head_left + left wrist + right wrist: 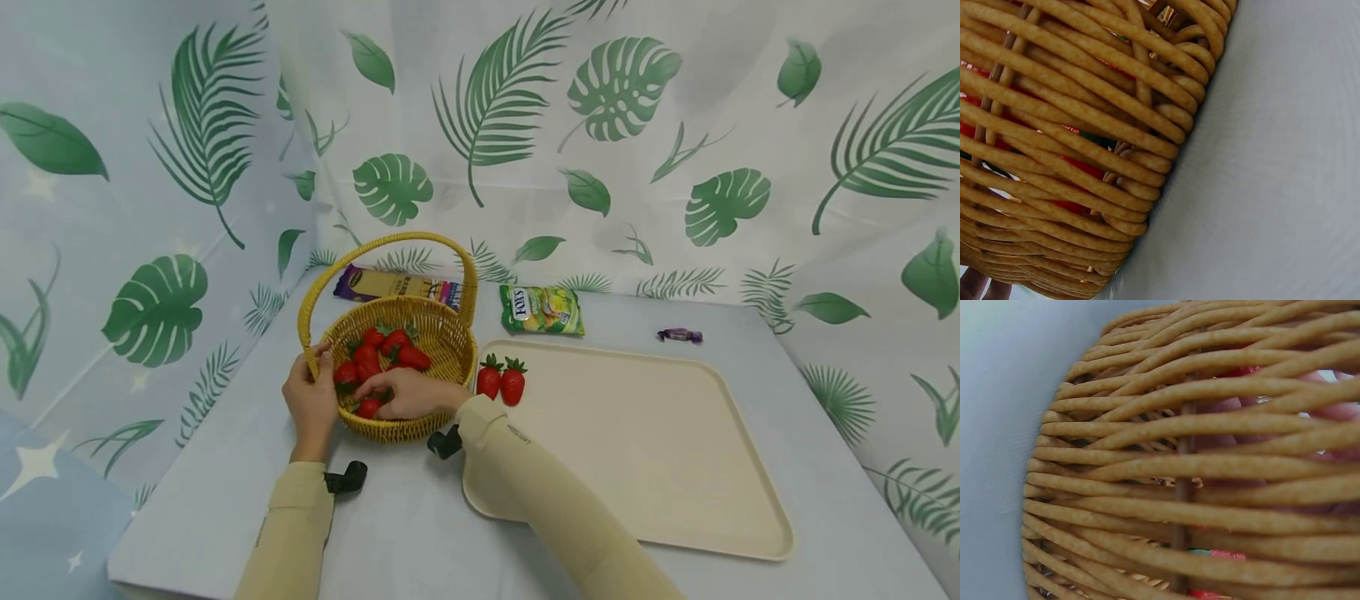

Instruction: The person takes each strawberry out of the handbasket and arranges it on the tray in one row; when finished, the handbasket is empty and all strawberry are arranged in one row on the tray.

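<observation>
A yellow wicker basket (397, 431) with a tall arched handle (306, 308) stands on the left part of the table, several red strawberries (366, 358) inside. My left hand (310, 408) grips its left rim at the foot of the handle. My right hand (411, 393) reaches over the front rim into the basket, thumb and fingers curled around a strawberry (368, 408). Both wrist views are mostly filled by the woven basket wall (1066, 119); in the right one, parts of the right hand (1335, 412) show through the gaps.
To the basket's right lies a beige tray (630, 450), with two strawberries (512, 383) at its upper left corner. Behind are a purple-and-yellow packet (390, 285), a green candy bag (542, 310) and, farther right, a purple wrapped candy (680, 335). Leaf-print curtains close off the back and sides.
</observation>
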A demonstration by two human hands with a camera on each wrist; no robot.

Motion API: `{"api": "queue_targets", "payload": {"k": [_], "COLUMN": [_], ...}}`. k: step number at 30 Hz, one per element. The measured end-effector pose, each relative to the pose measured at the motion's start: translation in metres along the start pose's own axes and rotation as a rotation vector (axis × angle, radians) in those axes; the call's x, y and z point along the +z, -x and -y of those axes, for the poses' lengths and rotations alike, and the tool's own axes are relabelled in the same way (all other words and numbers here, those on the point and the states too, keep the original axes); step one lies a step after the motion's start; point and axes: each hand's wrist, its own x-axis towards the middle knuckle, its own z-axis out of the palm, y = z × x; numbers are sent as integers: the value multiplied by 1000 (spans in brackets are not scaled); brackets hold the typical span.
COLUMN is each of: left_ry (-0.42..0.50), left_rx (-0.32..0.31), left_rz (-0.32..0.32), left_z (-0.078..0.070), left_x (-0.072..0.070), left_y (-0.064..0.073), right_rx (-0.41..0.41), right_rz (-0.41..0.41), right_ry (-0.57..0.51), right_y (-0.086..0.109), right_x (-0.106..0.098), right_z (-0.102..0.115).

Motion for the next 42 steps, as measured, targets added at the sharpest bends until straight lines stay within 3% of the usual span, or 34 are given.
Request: {"api": "queue_targets", "payload": {"k": [5,10,18,28,42], "left_ry": [0,-6,9,-1,16], "left_rx": [2,15,5,-29,-25], "left_rz": [11,20,35,22,27], "left_z": [1,0,-3,-2,-3], "left_x": [0,1,1,-1,-1], "left_y": [1,1,-2,0,-1], "right_rx": [-6,-79,-104,-138,-28], "right_rz": [-72,-167,-333,-485,-619], "right_ry": [-45,-103,-197,-382,-702], "right_y": [4,17,50,91,135], "right_x": [2,2,1,1,-5], "right_z": [1,8,10,-5,-48]}}
